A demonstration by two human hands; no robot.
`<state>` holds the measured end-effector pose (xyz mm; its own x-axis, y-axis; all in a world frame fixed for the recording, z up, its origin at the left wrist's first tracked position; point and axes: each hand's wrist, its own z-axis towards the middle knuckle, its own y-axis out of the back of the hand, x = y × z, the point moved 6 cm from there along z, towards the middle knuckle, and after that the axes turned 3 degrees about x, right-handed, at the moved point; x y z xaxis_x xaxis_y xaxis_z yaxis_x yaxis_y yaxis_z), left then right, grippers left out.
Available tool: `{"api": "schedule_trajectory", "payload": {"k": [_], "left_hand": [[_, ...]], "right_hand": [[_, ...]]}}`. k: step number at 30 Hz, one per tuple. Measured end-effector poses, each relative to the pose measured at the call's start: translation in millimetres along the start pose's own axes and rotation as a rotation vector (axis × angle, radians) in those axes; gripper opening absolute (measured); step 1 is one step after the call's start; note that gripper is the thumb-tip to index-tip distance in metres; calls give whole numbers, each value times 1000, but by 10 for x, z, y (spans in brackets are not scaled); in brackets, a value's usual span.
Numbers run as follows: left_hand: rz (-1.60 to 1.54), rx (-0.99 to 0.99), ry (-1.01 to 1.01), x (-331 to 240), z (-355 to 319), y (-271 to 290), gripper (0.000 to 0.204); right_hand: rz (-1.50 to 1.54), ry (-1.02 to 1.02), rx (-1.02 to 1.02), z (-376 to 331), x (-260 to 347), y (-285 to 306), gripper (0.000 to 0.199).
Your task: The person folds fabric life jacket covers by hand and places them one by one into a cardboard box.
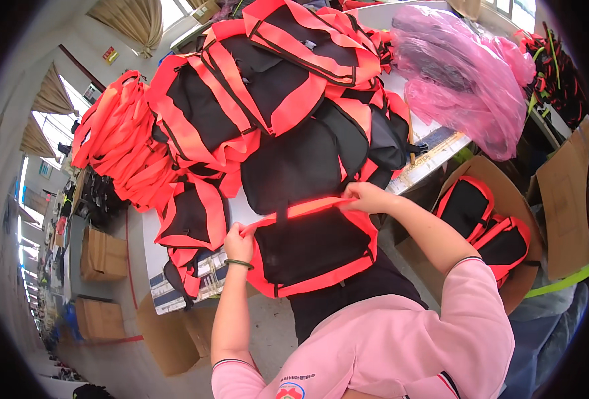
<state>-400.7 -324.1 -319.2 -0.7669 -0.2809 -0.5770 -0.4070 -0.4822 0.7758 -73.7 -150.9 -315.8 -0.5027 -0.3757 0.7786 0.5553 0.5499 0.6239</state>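
Observation:
A black fabric panel (311, 246) with a wide neon-orange border hangs over the table's near edge, in front of my body. At its upper left corner my left hand (238, 243) pinches the orange border. The upper right corner of the same border is gripped by my right hand (365, 198), so the top strip is stretched between both hands. Just beyond it lies a plain black panel (291, 166), with a short black strap (282, 211) at its near edge. A smaller orange-edged black piece (191, 216) rests left of my left hand.
Orange-and-black bag pieces (254, 86) are heaped at the back of the white table (164, 292). Bundled orange strips (125, 143) lie at the left, pink plastic film (464, 73) at the back right. An open cardboard box (537, 249) on the right holds similar pieces; more boxes (103, 256) stand on the left.

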Motion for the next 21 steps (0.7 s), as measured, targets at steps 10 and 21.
{"api": "schedule_trajectory", "payload": {"k": [10, 21], "left_hand": [[77, 156, -59, 36, -207, -135, 15], [-208, 240, 27, 178, -454, -101, 29]], "right_hand": [[-578, 97, -259, -26, -360, -243, 26], [-203, 104, -87, -21, -236, -178, 27]]}}
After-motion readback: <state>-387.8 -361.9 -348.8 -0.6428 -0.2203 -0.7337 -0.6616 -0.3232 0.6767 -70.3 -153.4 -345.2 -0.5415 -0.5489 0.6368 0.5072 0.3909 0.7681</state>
